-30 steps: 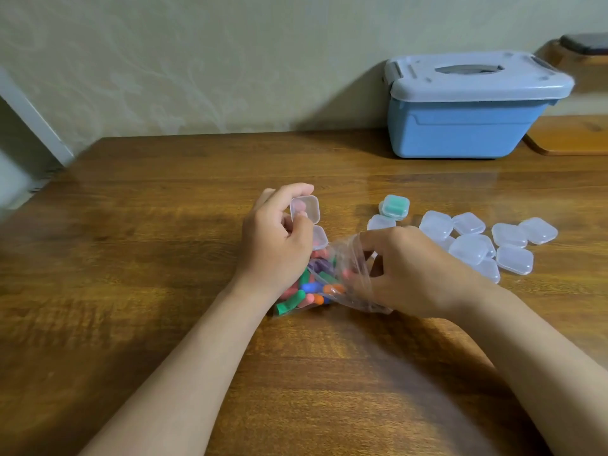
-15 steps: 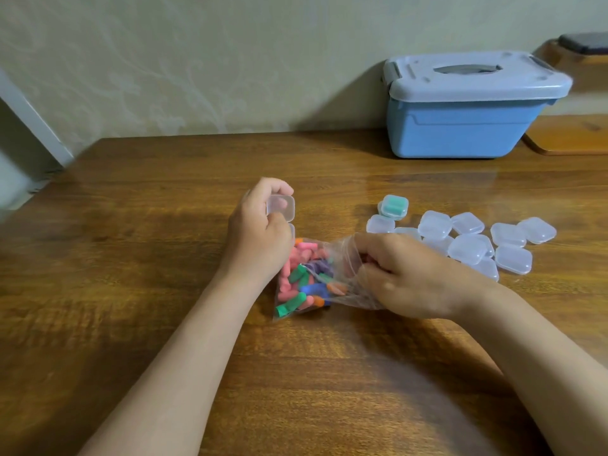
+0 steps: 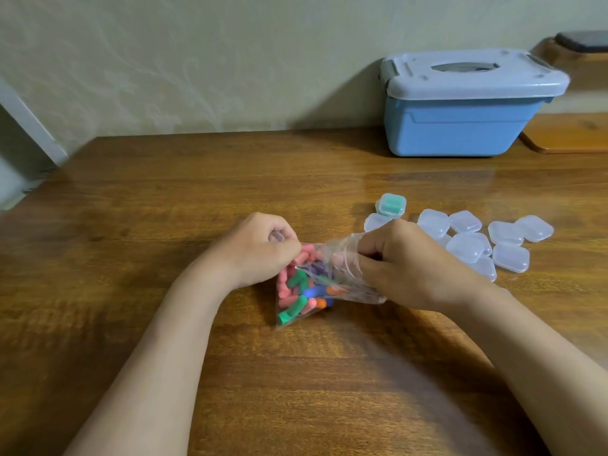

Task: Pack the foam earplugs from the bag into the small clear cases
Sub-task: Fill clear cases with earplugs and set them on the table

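1. While your right hand (image 3: 404,264) pinches the crumpled mouth of the clear plastic bag (image 3: 345,258), the bag lies at centre frame on the brown wooden table (image 3: 164,192). The coloured foam earplugs (image 3: 296,291) are heaped in its lower left end.
2. Your left hand (image 3: 260,248), touching the bag's left edge, is curled round a small clear plastic case (image 3: 275,237). Only a sliver shows inside the fist, so I cannot tell whether its lid is up.
3. You seem to be at the step of drawing earplugs out for this case. One square case holding green foam (image 3: 391,204) sits right of centre, and the cluster of empty clear cases (image 3: 470,245) lies below and to its right, so most of the work remains.
4. Next, you likely need to spread the bag's mouth with your right fingers and lift out a few earplugs. Have the case open in your left hand to receive them.
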The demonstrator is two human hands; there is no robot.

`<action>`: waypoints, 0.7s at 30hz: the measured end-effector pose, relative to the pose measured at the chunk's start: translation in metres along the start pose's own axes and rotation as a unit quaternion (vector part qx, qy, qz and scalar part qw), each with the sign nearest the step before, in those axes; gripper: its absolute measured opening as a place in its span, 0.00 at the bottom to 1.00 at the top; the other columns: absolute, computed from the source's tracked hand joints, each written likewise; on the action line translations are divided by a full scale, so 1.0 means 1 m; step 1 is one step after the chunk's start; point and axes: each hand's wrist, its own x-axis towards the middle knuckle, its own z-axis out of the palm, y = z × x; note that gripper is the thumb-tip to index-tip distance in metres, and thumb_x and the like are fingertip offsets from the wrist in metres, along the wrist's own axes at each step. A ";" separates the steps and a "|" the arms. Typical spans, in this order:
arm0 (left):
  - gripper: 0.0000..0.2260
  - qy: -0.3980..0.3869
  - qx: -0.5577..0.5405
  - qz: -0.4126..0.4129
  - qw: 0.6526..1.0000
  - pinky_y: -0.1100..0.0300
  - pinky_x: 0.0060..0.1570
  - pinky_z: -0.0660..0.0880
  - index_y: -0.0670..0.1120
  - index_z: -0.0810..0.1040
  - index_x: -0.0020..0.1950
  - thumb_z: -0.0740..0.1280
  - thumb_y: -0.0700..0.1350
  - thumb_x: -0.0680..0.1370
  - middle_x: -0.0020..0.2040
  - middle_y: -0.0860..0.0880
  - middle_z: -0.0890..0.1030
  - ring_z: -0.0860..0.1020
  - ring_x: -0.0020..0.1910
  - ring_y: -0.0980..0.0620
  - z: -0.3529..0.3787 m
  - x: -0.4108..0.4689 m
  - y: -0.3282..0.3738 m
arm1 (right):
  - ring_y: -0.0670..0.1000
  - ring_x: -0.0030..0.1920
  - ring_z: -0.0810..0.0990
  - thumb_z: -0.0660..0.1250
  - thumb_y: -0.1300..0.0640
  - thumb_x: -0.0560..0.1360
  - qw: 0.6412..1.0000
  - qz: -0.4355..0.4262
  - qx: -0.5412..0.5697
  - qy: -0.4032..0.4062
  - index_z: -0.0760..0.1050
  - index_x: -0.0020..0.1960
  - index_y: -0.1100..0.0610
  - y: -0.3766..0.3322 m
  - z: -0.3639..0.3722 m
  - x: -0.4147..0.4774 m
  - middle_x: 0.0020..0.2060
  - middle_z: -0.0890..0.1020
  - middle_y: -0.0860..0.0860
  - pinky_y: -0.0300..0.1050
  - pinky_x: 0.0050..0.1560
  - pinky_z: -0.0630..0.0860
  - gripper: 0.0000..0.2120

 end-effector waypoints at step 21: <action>0.04 -0.052 -0.157 0.046 0.985 0.69 0.23 0.67 0.41 0.77 0.50 0.70 0.38 0.78 0.35 0.47 0.79 0.75 0.26 0.60 0.007 -0.006 0.008 | 0.49 0.28 0.69 0.76 0.59 0.72 0.993 -0.019 0.094 0.068 0.79 0.31 0.62 0.007 0.001 0.001 0.27 0.77 0.56 0.44 0.28 0.70 0.13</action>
